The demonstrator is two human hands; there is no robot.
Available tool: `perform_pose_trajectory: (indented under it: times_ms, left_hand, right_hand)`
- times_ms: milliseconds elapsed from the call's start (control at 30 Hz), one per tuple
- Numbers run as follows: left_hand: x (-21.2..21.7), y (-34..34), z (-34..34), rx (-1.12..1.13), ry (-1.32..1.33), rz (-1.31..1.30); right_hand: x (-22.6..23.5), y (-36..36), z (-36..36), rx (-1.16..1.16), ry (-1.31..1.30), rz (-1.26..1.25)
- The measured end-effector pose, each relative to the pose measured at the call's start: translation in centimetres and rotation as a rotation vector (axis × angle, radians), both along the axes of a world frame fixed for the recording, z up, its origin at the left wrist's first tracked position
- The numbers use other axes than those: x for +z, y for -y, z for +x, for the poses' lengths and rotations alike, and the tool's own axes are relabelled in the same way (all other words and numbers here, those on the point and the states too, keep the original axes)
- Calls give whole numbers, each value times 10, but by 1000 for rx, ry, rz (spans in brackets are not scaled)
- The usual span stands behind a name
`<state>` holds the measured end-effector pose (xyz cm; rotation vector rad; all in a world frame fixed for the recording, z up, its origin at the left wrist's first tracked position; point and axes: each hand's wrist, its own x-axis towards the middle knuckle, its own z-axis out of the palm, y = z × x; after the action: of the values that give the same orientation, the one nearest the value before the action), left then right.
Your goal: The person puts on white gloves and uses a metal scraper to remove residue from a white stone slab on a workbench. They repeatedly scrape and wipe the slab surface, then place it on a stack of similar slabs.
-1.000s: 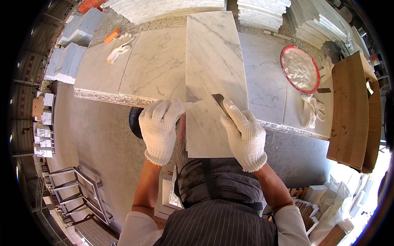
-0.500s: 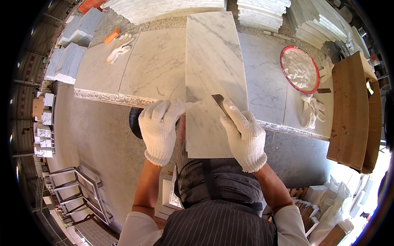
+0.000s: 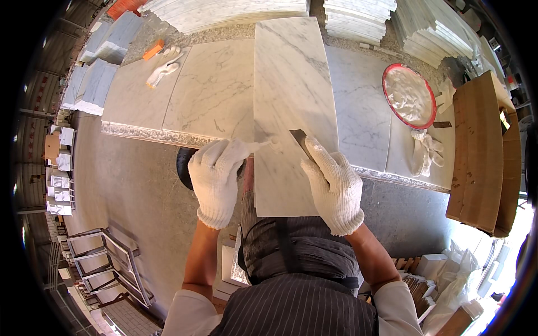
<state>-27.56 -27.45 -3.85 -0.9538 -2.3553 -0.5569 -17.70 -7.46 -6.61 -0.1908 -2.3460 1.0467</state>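
Both of my hands wear white knit gloves. A long white marble slab (image 3: 291, 78) with grey veins lies lengthwise in front of me, across other slabs. My right hand (image 3: 335, 187) rests over the slab's right near part, closed on a flat dark metal scraper (image 3: 301, 141) whose end points up and left. At the slab's left edge my left hand (image 3: 214, 176) is closed, its fingertips on a thin white scrap (image 3: 249, 148), perhaps cloth or paper, that reaches over the slab. Its hidden part lies within the fingers.
A red-rimmed tub of white paste (image 3: 410, 98) stands on the right, near a loose glove (image 3: 427, 152), a small dark blade (image 3: 442, 124) and a cardboard box (image 3: 476, 157). Far left are another glove (image 3: 164, 71) and an orange block (image 3: 153, 49). Slab stacks (image 3: 358, 19) line the back.
My left hand has shifted slightly left and down, and more of the white scrap shows at its fingertips. My right hand and the scraper look nearly unmoved.
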Motion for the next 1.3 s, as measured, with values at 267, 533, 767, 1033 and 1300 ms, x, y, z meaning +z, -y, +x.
perform_pose_trajectory:
  times_ms: [267, 533, 767, 1033, 1300]
  left_hand:
    - [-11, 12, 7, 0, 120, 16]
    - [-19, 17, 11, 5, 229, 144]
    - [-27, 17, 23, 223, 542, 588]
    - [-29, 30, -20, 394, 762, 808]
    - [-42, 52, -107, 403, 627, 623]
  right_hand:
    - [1, 1, 1, -12, 12, -1]
    - [-1, -1, 1, -14, 2, -28]
    - [4, -3, 2, 20, -30, -198]
    - [0, -1, -2, 41, 23, -502]
    - [2, 1, -2, 134, -6, -245]
